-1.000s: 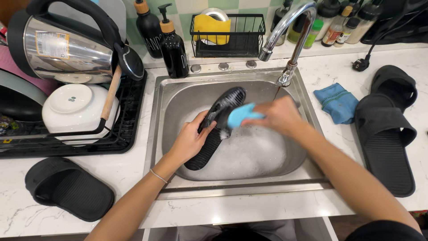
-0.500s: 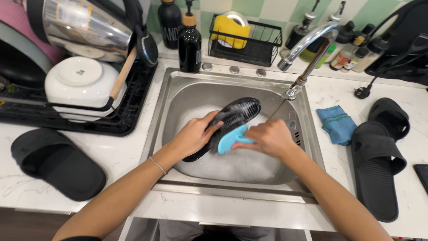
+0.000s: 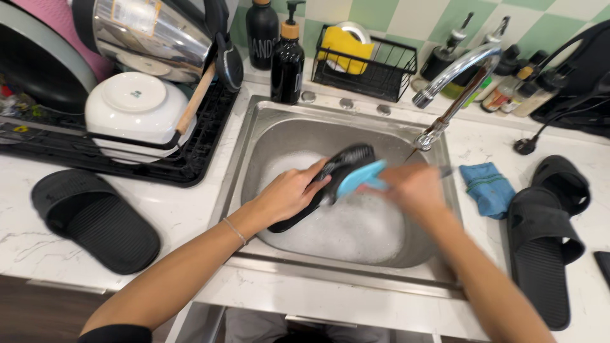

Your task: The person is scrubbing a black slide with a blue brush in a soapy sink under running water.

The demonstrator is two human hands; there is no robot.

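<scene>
- A white marbled counter (image 3: 190, 216) runs across the frame, with a steel sink (image 3: 267, 127) set in its middle and green-and-cream checked tiles along the top edge behind it.
- The basin holds white suds (image 3: 356, 228) over most of its floor; a chrome tap (image 3: 454, 70) arches in from the upper right, its spout over the right half of the basin.
- Upper left: a black drying rack (image 3: 203, 140) with an upturned white bowl (image 3: 133, 105) and a tilted steel kettle (image 3: 152, 28) above it.
- Behind the sink stand two dark pump bottles (image 3: 286, 60) and a black wire caddy (image 3: 381, 70) holding something yellow.
- Centre of the frame, above the foam: a black slipper (image 3: 346, 162), ribbed sole showing, toe pointing up and right.
- The left hand (image 3: 289, 194) is wrapped around the middle of that slipper, fingers curled on its edge.
- The right hand (image 3: 416, 187) is blurred; it is closed on a light blue brush (image 3: 359, 178) pressed against the slipper.
- Another black slipper (image 3: 95, 219) lies on the counter at lower left, well apart from the sink.
- At right, two more black slippers (image 3: 546, 248) lie one partly over the other, with a crumpled blue cloth (image 3: 486, 187) between them and the basin rim.
- The front rim of the sink is bare steel; the basin's left part, beside the left wrist, is open.
</scene>
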